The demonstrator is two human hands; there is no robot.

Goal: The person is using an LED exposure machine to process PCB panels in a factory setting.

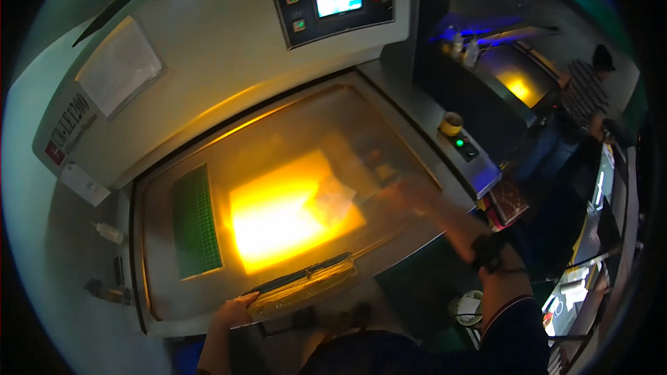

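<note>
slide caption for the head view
Glowing yellow patch between green panel and blurred right hand; left hand at the front edge of the machine.

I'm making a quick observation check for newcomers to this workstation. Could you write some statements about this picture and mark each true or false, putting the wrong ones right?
1. The green panel lies left of the bright yellow patch. True.
2. The dark band is on the left wrist. False: the dark band is on the right wrist, behind the blurred right hand.
3. The left hand is at the near edge of the table. True.
4. The screen is dark. False: the screen is lit.
5. The yellow roll sits beside a green light. True.
</note>
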